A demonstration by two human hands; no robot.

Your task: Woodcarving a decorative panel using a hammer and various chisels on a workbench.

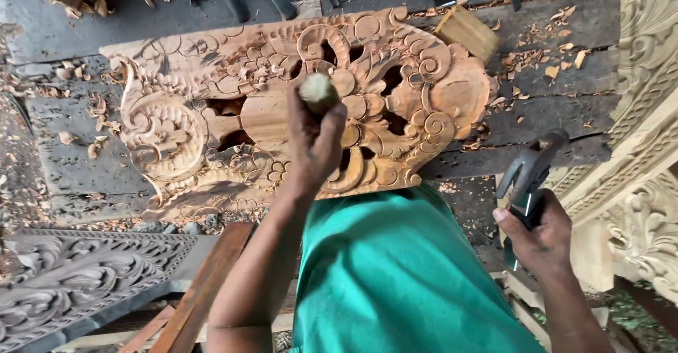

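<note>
One left hand (314, 138) grips one chisel (318, 92) over one carved panel (212, 113); right hand (537, 233) clutches one hammer (530, 169).

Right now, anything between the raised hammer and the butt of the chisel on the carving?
Nothing visible. The right hand holds the hammer off to the side; the chisel, gripped by the left hand, stands on the carved panel with its butt exposed.
</note>
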